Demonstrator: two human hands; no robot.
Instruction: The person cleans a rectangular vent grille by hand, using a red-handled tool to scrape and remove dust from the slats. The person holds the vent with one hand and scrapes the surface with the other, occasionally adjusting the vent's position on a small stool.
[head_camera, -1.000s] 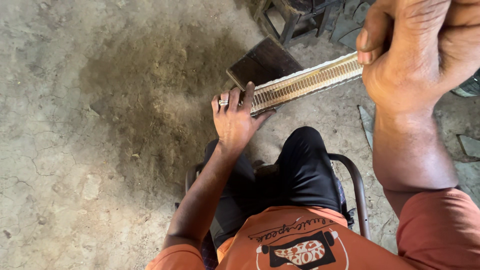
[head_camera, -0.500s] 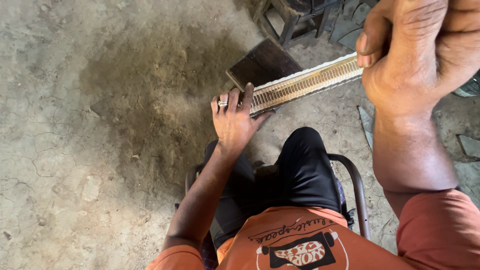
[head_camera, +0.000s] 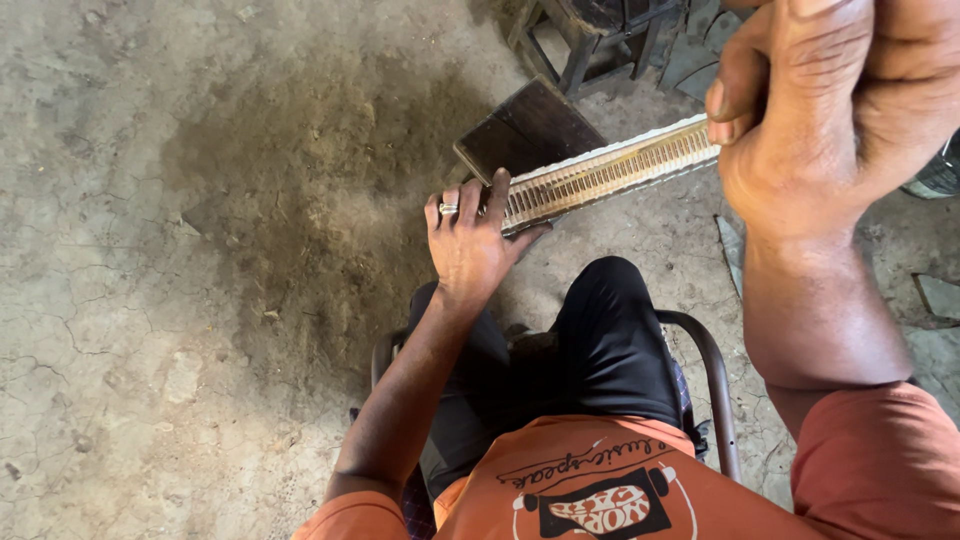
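Two hands hold one long comb-like strip (head_camera: 605, 175), one at each end. The left hand (head_camera: 468, 245) has its fingers (head_camera: 497, 195) spread a little and laid over the near end of the strip, with the thumb tucked under it, so they pinch it. A ring (head_camera: 447, 209) sits on one finger. The right hand (head_camera: 820, 110) is up close to the camera. Its fingers are curled tight into a fist at the far end of the strip, and the thumb (head_camera: 728, 95) presses down there.

The strip is pale with many thin teeth in a row. It hangs tilted in the air above the person's black-trousered knees (head_camera: 610, 340). A dark flat board (head_camera: 527, 130) lies on the ground just behind the strip. A wooden stool (head_camera: 590, 30) stands farther back. The person sits on a metal-framed chair (head_camera: 715, 385) over a cracked dirt floor (head_camera: 150, 300) with a darker patch in it.
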